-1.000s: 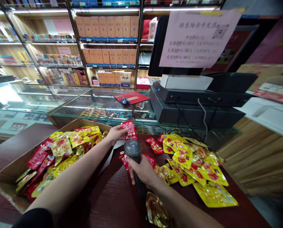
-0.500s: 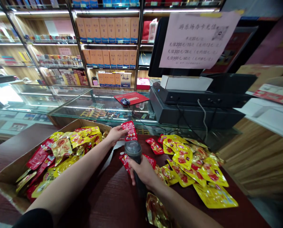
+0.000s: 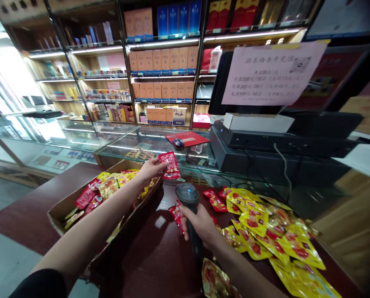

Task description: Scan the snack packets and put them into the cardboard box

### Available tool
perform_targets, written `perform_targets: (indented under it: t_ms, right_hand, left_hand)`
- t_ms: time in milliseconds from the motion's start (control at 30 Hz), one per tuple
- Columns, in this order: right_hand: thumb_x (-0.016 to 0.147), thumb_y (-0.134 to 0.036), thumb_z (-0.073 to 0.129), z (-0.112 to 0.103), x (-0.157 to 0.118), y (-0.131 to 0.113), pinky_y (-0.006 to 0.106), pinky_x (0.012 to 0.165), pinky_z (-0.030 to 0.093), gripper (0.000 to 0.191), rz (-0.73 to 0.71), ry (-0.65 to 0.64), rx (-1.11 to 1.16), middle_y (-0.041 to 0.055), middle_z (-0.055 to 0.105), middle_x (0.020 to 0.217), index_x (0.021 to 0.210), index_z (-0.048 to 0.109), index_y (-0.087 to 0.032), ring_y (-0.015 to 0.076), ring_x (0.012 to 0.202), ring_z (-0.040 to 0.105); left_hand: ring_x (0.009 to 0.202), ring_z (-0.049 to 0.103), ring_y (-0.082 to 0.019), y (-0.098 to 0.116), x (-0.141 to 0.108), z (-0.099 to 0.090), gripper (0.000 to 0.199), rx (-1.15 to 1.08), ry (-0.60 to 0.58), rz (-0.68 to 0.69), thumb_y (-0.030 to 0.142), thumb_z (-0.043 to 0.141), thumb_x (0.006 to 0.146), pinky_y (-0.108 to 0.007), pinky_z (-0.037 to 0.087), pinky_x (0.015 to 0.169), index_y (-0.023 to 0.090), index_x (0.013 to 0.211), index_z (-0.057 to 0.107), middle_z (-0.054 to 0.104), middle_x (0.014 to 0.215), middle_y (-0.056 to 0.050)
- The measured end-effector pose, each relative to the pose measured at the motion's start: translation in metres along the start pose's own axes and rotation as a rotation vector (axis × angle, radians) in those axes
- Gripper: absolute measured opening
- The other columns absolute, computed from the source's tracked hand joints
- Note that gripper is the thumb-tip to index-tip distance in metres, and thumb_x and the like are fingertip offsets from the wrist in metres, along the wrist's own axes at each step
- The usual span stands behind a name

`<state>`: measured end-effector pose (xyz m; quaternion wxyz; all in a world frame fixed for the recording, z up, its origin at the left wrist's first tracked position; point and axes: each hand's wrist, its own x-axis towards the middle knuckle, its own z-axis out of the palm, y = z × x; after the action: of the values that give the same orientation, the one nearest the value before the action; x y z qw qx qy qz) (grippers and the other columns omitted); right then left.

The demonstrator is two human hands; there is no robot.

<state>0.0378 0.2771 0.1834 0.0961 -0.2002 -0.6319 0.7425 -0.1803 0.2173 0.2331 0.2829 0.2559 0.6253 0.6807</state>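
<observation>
Red, flat, glossy packet (image 3: 171,166) is sitting pinched in my left hand's (image 3: 153,169) fingers, ahead-left of my right hand (image 3: 201,225), whose fingers are gripping a black handheld scanner (image 3: 187,195). Holding the packet flat is probably helping most. A dark-red wooden table (image 3: 141,256) is lying beneath my fingers; a clear glass counter (image 3: 122,142) and lit wooden shelves (image 3: 164,44) are standing beyond.
</observation>
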Motion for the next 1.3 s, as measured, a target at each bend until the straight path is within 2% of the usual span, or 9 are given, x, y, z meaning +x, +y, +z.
perform_targets:
  t_ms: [267,367,433,533,633,833,967,1133,1300]
  right_hand:
    - [0.074,-0.047,0.059,0.029,0.005,-0.016,0.019,0.029,0.036,0.031,-0.01,-0.05,-0.016,-0.0063,0.052,0.04,0.073,0.045,-0.019,0.0105,0.027,0.047]
    - [0.074,-0.048,0.058,0.041,0.009,-0.018,0.019,0.029,0.037,0.032,-0.013,-0.072,-0.031,-0.0063,0.052,0.041,0.071,0.045,-0.019,0.0099,0.027,0.047]
    - [0.074,-0.049,0.058,0.047,0.011,-0.017,0.019,0.029,0.037,0.033,-0.02,-0.092,-0.023,-0.0062,0.052,0.042,0.072,0.045,-0.019,0.0097,0.028,0.046]
    - [0.074,-0.05,0.059,0.051,0.01,-0.017,0.02,0.029,0.037,0.034,-0.022,-0.099,-0.003,-0.0066,0.052,0.042,0.074,0.044,-0.019,0.0097,0.028,0.046]
    - [0.071,-0.049,0.061,0.045,0.007,-0.018,0.02,0.029,0.037,0.034,-0.01,-0.062,-0.001,-0.0072,0.051,0.041,0.075,0.044,-0.019,0.0102,0.027,0.045]
    - [0.073,-0.05,0.06,0.003,0.002,-0.017,0.02,0.029,0.035,0.035,-0.028,0.021,0.009,-0.0047,0.051,0.039,0.066,0.047,-0.018,0.0105,0.027,0.046]
    - [0.072,-0.048,0.061,-0.024,0.0,-0.015,0.021,0.029,0.035,0.032,-0.004,0.105,0.06,-0.0058,0.05,0.038,0.069,0.047,-0.02,0.0105,0.027,0.045]
    - [0.074,-0.045,0.06,-0.042,0.003,-0.015,0.021,0.03,0.036,0.029,0.005,0.148,0.077,-0.0056,0.05,0.039,0.068,0.048,-0.02,0.0107,0.028,0.047]
    - [0.075,-0.044,0.059,-0.048,0.007,-0.01,0.021,0.031,0.036,0.028,0.018,0.161,0.05,-0.0056,0.051,0.04,0.069,0.048,-0.019,0.01,0.028,0.046]
  left_hand:
    - [0.069,0.066,-0.014,0.068,-0.035,-0.109,0.052,0.164,0.26,0.113,0.044,0.083,0.054,-0.021,0.05,0.059,0.015,0.094,0.067,0.071,0.088,-0.007]
    - [0.077,0.068,-0.016,0.078,-0.043,-0.132,0.051,0.206,0.352,0.166,0.049,0.08,0.057,-0.019,0.048,0.057,0.016,0.094,0.067,0.071,0.091,-0.008]
    - [0.085,0.068,-0.019,0.08,-0.047,-0.135,0.05,0.187,0.362,0.194,0.049,0.079,0.057,-0.02,0.049,0.06,0.016,0.092,0.067,0.071,0.094,-0.009]
    - [0.09,0.068,-0.02,0.073,-0.047,-0.119,0.051,0.167,0.306,0.193,0.05,0.08,0.056,-0.023,0.051,0.068,0.016,0.092,0.067,0.071,0.095,-0.009]
    - [0.089,0.068,-0.021,0.053,-0.041,-0.084,0.051,0.156,0.2,0.156,0.051,0.08,0.056,-0.026,0.052,0.07,0.016,0.091,0.068,0.072,0.091,-0.009]
    - [0.083,0.068,-0.02,0.001,-0.017,0.002,0.046,0.091,0.003,0.033,0.048,0.081,0.055,-0.023,0.049,0.063,0.015,0.084,0.066,0.071,0.083,-0.006]
    - [0.08,0.067,-0.018,-0.029,-0.002,0.042,0.041,0.114,-0.111,0.005,0.046,0.078,0.061,-0.023,0.048,0.064,0.016,0.086,0.066,0.071,0.081,-0.005]
    - [0.074,0.066,-0.017,-0.059,0.006,0.06,0.039,0.252,-0.239,-0.024,0.045,0.074,0.065,-0.023,0.046,0.061,0.016,0.09,0.067,0.071,0.082,-0.007]
    - [0.069,0.063,-0.016,-0.082,0.008,0.046,0.036,0.592,-0.358,0.048,0.039,0.073,0.064,-0.024,0.045,0.062,0.016,0.092,0.069,0.07,0.077,-0.005]
